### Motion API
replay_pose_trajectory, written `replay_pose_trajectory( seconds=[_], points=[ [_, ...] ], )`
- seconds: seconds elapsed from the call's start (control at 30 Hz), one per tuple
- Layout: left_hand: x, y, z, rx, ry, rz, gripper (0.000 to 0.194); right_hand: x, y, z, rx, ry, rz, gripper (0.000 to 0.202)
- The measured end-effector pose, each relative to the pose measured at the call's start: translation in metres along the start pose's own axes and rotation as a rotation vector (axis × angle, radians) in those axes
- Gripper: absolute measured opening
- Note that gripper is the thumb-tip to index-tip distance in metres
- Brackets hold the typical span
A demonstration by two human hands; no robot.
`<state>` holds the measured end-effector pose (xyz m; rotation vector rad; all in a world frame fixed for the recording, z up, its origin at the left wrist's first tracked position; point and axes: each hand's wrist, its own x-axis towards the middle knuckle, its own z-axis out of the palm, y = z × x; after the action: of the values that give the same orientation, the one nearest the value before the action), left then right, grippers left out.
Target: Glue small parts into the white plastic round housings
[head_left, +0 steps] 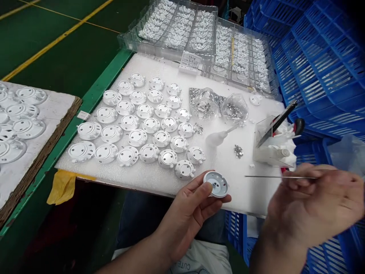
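We are holding a round white shell (219, 185) in our left hand (188, 207), thumb over its rim, fingers beneath. Its hollow side is facing up towards us; being round, it is showing no clear long axis. Our right hand (316, 198) is closing around a thin metal rod (265, 176), whose long axis is running almost level, its free tip pointing left towards the shell but lying apart from it.

Beyond and left of our left hand, round white pieces (151, 125) are sitting in rows on a white foam sheet (239, 199). Beyond and between our hands, a squeeze bottle (216, 139) is pointing its nozzle rightwards, near a heap of small metal parts (238, 151). Beyond our right hand, a clear holder (261, 152) is carrying tools.

Farthest ahead, a paper card (190, 61) is resting against clear trays (176, 28), its Chinese characters appearing too small to read surely. Below our left hand, white printed cloth (205, 253) is showing "CUTE", upside down to us.
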<state>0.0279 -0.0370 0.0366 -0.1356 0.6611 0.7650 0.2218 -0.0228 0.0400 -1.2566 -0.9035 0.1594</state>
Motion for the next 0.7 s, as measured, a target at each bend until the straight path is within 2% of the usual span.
replay_pose_trajectory(
  seconds=[0.1, 0.17, 0.47, 0.7],
  points=[
    [0.001, -0.001, -0.002, -0.004, -0.016, 0.005, 0.034, -0.02, -0.006, 0.028, 0.047, -0.042, 0.01, 0.038],
    [0.001, -0.001, -0.003, -0.006, -0.028, 0.003, 0.033, -0.025, -0.005, 0.035, 0.046, -0.081, 0.013, 0.035],
    [0.0, 0.0, -0.003, -0.008, -0.044, 0.001, 0.032, -0.03, 0.0, 0.036, 0.044, -0.147, 0.002, 0.028],
    [0.001, -0.002, -0.004, -0.012, -0.038, 0.0, 0.031, -0.026, -0.001, 0.035, 0.082, -0.082, -0.008, 0.034]
  ],
)
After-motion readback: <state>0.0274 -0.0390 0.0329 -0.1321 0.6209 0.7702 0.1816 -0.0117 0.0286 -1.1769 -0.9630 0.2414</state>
